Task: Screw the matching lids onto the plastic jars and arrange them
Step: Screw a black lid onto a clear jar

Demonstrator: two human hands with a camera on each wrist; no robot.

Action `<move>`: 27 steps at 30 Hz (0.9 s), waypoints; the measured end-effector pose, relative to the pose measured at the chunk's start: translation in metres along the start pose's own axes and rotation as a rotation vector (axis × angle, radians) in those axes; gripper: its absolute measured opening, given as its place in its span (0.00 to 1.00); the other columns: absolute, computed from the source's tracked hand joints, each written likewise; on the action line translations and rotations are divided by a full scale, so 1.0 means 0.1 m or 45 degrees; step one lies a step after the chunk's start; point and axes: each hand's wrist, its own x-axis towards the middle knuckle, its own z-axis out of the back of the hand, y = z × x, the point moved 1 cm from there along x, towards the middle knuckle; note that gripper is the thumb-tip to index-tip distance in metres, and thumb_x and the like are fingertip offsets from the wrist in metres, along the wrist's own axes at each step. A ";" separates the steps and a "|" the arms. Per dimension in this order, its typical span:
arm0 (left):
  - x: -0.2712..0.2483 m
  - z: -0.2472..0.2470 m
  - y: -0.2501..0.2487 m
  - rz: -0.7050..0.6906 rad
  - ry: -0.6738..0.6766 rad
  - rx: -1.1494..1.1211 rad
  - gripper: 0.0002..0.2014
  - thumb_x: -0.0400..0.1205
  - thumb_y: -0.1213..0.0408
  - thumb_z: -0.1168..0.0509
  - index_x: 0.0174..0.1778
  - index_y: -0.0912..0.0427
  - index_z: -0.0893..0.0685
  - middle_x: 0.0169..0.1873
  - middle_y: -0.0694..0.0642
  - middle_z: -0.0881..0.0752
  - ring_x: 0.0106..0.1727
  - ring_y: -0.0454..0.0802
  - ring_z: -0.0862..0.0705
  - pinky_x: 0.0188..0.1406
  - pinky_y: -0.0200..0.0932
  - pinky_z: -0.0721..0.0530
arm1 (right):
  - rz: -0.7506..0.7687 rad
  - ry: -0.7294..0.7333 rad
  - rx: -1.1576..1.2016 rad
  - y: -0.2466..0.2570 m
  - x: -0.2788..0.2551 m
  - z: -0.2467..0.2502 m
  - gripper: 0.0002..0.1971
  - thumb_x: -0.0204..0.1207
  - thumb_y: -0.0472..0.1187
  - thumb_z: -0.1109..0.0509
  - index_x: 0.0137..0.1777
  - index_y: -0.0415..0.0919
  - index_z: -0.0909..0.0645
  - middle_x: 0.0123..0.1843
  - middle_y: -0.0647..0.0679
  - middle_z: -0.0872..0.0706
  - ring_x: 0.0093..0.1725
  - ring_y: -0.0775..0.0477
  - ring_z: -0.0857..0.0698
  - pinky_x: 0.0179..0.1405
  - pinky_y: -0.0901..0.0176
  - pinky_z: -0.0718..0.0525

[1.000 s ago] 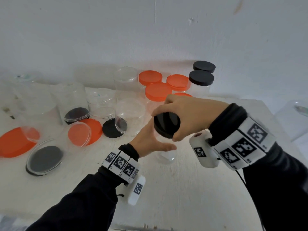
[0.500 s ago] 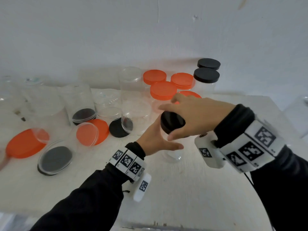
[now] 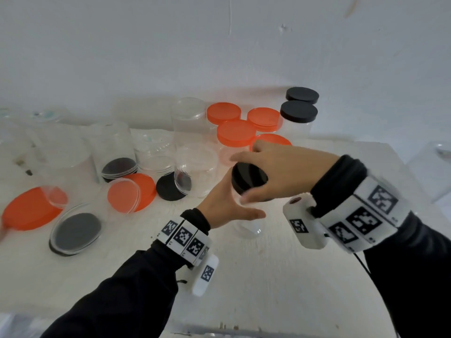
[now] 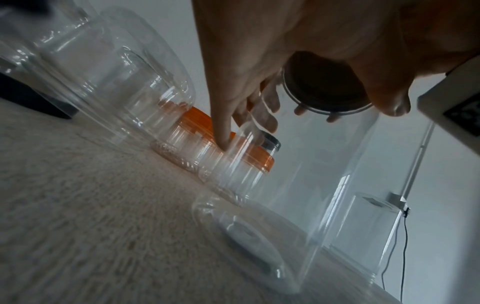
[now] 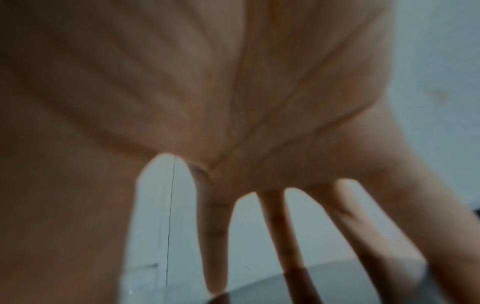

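Right hand [image 3: 283,172] is on top of the black lid [image 3: 247,178], fingers [image 3: 244,157] and thumb curled round its rim. The lid sits on the mouth of a clear jar [image 3: 246,228] at the tabletop [image 3: 268,276] centre. Jar stands upright, long axis vertical, mouth up, lid face tilted slightly toward the camera. Left hand [image 3: 224,208] wraps the jar body from the left, thumb across the near side, fingers behind the wall; the left wrist view shows them [image 4: 262,115] through the plastic.

Count, head view:
- Capped jars at the back: four with orange lids [image 3: 235,132] in a cluster, two with black lids [image 3: 298,112] right of them, all upright.
- Loose lids at left: one large orange lid [image 3: 26,211], one smaller orange lid [image 3: 146,189], one black lid [image 3: 168,189] flat on the tabletop. One more dark lid [image 3: 76,229] lies under a clear round piece; another dark disc [image 3: 118,167] shows through the base of a jar.
- Open clear jars: at least five between the lids and the wall; edges blur into each other at far left, so exact count is uncertain.

Right wrist view is just palm and spread fingers, blurred.
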 end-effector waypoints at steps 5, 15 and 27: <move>-0.02 0.00 -0.03 -0.006 -0.008 0.050 0.41 0.62 0.60 0.19 0.66 0.47 0.34 0.56 0.36 0.24 0.58 0.26 0.25 0.54 0.19 0.29 | 0.089 -0.001 0.066 -0.04 -0.02 0.04 0.35 0.66 0.54 0.24 0.73 0.62 0.33 0.57 0.54 0.29 0.54 0.51 0.26 0.50 0.61 0.22; -0.03 -0.02 -0.03 0.001 -0.011 0.005 0.42 0.61 0.63 0.18 0.67 0.50 0.33 0.57 0.39 0.22 0.58 0.28 0.23 0.55 0.24 0.25 | 0.027 -0.041 -0.117 -0.02 -0.06 -0.04 0.37 0.70 0.68 0.36 0.77 0.59 0.40 0.65 0.50 0.28 0.57 0.50 0.23 0.49 0.59 0.21; -0.04 -0.01 -0.06 0.010 0.023 0.038 0.40 0.63 0.64 0.19 0.67 0.48 0.34 0.56 0.37 0.23 0.55 0.22 0.24 0.50 0.19 0.27 | 0.044 -0.306 -0.097 0.04 -0.02 -0.02 0.32 0.66 0.67 0.32 0.68 0.53 0.24 0.45 0.54 0.24 0.45 0.52 0.22 0.35 0.68 0.26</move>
